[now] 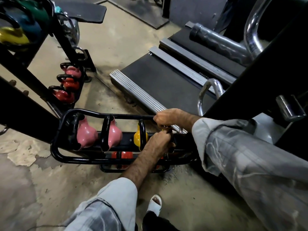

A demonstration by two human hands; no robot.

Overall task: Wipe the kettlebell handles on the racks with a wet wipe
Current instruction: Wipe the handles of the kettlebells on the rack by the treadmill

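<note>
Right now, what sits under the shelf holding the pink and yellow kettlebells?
A lower tier with red kettlebells shows below the shelf. The left hand and forearm cover part of that tier, so the count is unclear.

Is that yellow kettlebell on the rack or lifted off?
On the rack. The yellow kettlebell sits in the rack beside two pink ones; neither hand lifts it.

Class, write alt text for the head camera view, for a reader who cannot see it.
Seen from above, a person's left hand and right hand meet at the right end of a low black rack, fingers curled around something too hidden to identify. The rack holds two pink kettlebells and a yellow kettlebell; a treadmill lies behind.
</note>
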